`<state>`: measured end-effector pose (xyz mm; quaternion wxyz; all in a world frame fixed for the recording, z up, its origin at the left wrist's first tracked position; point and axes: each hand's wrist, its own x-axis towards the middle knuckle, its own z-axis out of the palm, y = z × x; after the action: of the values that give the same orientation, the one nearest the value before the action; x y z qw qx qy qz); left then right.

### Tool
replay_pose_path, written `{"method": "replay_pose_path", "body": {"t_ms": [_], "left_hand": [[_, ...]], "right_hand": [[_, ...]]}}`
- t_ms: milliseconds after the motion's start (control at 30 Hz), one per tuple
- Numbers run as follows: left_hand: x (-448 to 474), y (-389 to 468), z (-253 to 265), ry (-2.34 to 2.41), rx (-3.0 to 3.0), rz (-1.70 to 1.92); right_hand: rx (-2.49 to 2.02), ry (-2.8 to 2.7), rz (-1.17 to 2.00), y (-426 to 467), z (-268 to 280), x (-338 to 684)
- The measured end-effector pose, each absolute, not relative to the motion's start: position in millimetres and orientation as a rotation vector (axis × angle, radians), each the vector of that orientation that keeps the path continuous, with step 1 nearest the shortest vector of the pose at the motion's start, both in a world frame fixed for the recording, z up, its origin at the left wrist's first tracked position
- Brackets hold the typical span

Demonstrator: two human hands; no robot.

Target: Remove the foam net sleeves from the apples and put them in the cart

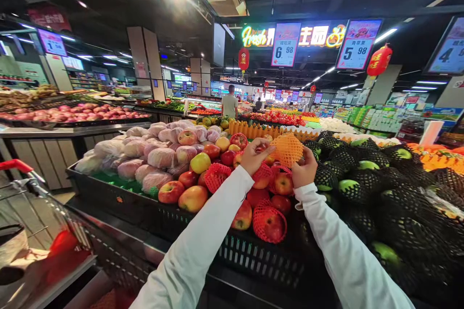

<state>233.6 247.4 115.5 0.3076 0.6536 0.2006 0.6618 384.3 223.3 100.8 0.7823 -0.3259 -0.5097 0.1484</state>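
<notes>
An orange foam fruit net [287, 149], rounded in shape, is held up above the apples in front of me. What fruit sits inside it, if any, I cannot make out. My right hand [305, 169] is closed on its right side. On the left, my left hand [254, 154] has its fingers closed at the net's edge. Below my hands lie loose red and yellow apples [193, 198], some in red foam nets [270, 222]. They fill a black crate [253, 256].
Plastic-wrapped fruit [162, 158] is piled at the left of the crate. Green fruit in black nets [350, 186] is heaped on the right. A shopping cart [39, 198] stands at the lower left. Farther back are a person [229, 103] and another produce stand [72, 113].
</notes>
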Motion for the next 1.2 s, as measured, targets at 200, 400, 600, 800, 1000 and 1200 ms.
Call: {"method": "replay_pose_path", "body": {"t_ms": [200,400,600,800,1000,1200], "left_hand": [[235,243,112,0.539,1.827,1.697],[234,237,109,0.476,2.048,1.509],[232,239,110,0.366,2.236,1.558],[232,245,119,0.513,1.735,2.018],[209,264,170,0.576,0.878,2.255],[193,310,202,0.835,0.903,2.11]], "right_hand": [[-0.597,-1.018,0.375,227,101,388],[-0.595,-1.1,0.401,227,99,388],[-0.567,-1.397,0.461,222,93,385],[-0.801,-1.385,-0.023,225,97,397],[-1.29,-1.678,-0.3,236,90,402],[-1.525,-1.939,-0.258,236,82,395]]}}
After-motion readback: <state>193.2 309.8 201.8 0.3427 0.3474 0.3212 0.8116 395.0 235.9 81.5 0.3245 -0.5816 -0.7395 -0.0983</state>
